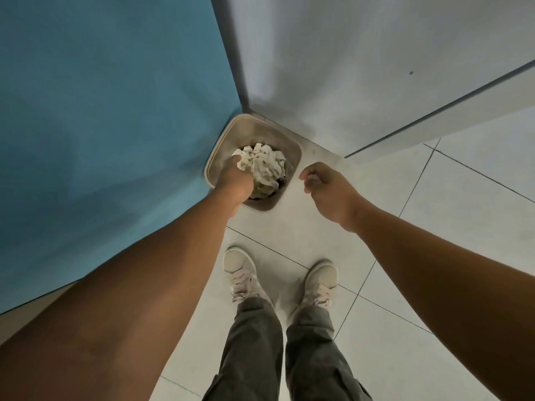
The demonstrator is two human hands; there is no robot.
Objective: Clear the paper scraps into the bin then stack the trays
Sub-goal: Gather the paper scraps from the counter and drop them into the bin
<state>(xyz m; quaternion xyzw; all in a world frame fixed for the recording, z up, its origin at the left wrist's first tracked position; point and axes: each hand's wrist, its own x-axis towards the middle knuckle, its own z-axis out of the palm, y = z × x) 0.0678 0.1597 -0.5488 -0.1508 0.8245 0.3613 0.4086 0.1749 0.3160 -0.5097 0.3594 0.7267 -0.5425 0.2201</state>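
A beige square bin (pixel 292 149) stands on the floor in the corner between a blue panel and a white wall. Over its mouth I see a crumpled wad of white paper scraps (pixel 265 166), and my left hand (pixel 234 180) is closed on the wad's left side. My right hand (pixel 324 186) hovers just right of the bin, fingers curled loosely, with what may be a tiny white scrap at the fingertips. No trays are in view.
A blue panel (pixel 101 125) runs along the left side. White walls (pixel 347 68) close the corner behind the bin. My feet in pale sneakers (pixel 240 273) stand on light floor tiles (pixel 434 227) a short step from the bin.
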